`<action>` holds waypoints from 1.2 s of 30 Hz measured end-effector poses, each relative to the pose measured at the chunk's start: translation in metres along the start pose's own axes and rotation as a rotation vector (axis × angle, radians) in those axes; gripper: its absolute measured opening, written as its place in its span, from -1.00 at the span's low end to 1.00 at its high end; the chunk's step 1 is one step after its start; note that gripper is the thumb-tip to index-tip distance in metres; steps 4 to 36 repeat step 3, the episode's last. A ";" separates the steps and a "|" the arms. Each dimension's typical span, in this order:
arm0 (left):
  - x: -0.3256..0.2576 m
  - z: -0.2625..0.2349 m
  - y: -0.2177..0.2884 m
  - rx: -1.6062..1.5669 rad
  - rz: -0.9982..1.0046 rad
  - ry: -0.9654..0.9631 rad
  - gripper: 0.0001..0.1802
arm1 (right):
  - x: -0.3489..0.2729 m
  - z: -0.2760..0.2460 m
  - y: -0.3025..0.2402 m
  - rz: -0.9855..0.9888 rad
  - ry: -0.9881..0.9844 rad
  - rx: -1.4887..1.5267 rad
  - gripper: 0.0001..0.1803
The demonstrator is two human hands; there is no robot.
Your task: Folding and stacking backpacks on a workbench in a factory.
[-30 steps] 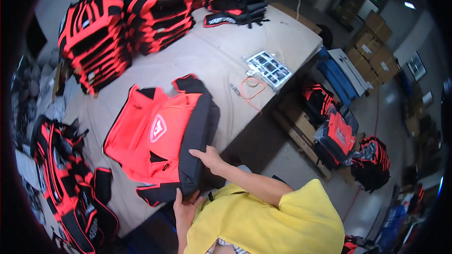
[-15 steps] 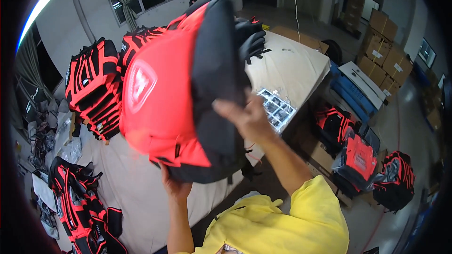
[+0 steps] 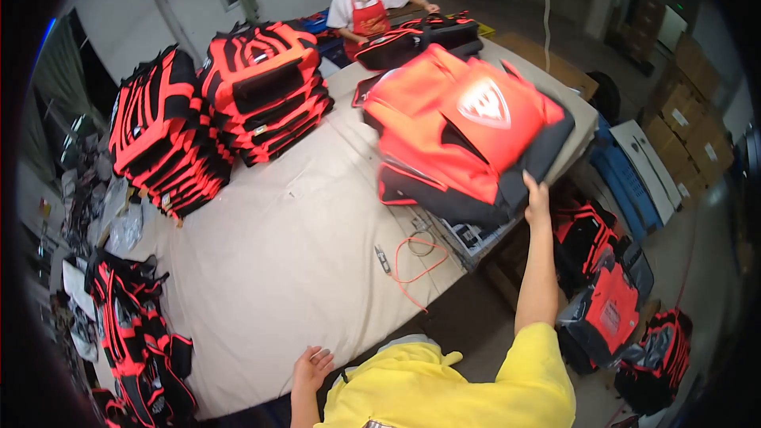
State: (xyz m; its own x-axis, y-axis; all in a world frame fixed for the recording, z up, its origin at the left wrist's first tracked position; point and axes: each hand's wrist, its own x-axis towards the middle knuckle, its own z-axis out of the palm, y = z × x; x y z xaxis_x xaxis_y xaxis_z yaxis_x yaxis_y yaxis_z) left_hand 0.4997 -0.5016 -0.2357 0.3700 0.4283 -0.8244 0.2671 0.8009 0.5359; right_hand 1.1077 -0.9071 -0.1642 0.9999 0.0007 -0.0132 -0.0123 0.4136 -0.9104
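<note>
A red and black backpack [image 3: 476,131] with a white shield emblem lies tilted over the right side of the cloth-covered table [image 3: 261,285]. My right hand [image 3: 537,198] grips its black edge on the near right side. My left hand [image 3: 314,366] is off the bag, fingers apart and holding nothing, by the table's front edge. Between them on the cloth lies a small slim metal tool [image 3: 383,259] beside a looped red cord [image 3: 424,269]. Partly hidden under the backpack is a clear tray with compartments [image 3: 469,239].
Two stacks of red and black bags, one stack [image 3: 162,139] farther left than the other stack [image 3: 265,95], stand at the back left. More bags [image 3: 139,341] hang at the left edge. A person in a red apron [image 3: 369,17] stands behind the table. Bags [image 3: 606,309] and cartons [image 3: 686,131] are at right.
The backpack has moved from in front of me to the right side of the table. My left hand has let go of it; my right hand still holds it. The view has shifted.
</note>
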 end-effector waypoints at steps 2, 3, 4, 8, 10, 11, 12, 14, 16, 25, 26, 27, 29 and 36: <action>0.002 -0.029 -0.014 -0.129 0.000 0.087 -0.50 | -0.002 -0.071 0.087 0.170 0.157 -0.140 -0.35; -0.003 -0.047 -0.023 -0.142 0.027 0.123 -0.49 | 0.012 -0.057 0.102 0.196 0.112 -0.151 -0.35; -0.003 -0.047 -0.023 -0.142 0.027 0.123 -0.49 | 0.012 -0.057 0.102 0.196 0.112 -0.151 -0.35; -0.003 -0.047 -0.023 -0.142 0.027 0.123 -0.49 | 0.012 -0.057 0.102 0.196 0.112 -0.151 -0.35; -0.003 -0.047 -0.023 -0.142 0.027 0.123 -0.49 | 0.012 -0.057 0.102 0.196 0.112 -0.151 -0.35; -0.003 -0.047 -0.023 -0.142 0.027 0.123 -0.49 | 0.012 -0.057 0.102 0.196 0.112 -0.151 -0.35; -0.003 -0.047 -0.023 -0.142 0.027 0.123 -0.49 | 0.012 -0.057 0.102 0.196 0.112 -0.151 -0.35; -0.003 -0.047 -0.023 -0.142 0.027 0.123 -0.49 | 0.012 -0.057 0.102 0.196 0.112 -0.151 -0.35; -0.003 -0.047 -0.023 -0.142 0.027 0.123 -0.49 | 0.012 -0.057 0.102 0.196 0.112 -0.151 -0.35; -0.003 -0.047 -0.023 -0.142 0.027 0.123 -0.49 | 0.012 -0.057 0.102 0.196 0.112 -0.151 -0.35; -0.003 -0.047 -0.023 -0.142 0.027 0.123 -0.49 | 0.012 -0.057 0.102 0.196 0.112 -0.151 -0.35; -0.003 -0.047 -0.023 -0.142 0.027 0.123 -0.49 | 0.012 -0.057 0.102 0.196 0.112 -0.151 -0.35; -0.003 -0.047 -0.023 -0.142 0.027 0.123 -0.49 | 0.012 -0.057 0.102 0.196 0.112 -0.151 -0.35; -0.003 -0.047 -0.023 -0.142 0.027 0.123 -0.49 | 0.012 -0.057 0.102 0.196 0.112 -0.151 -0.35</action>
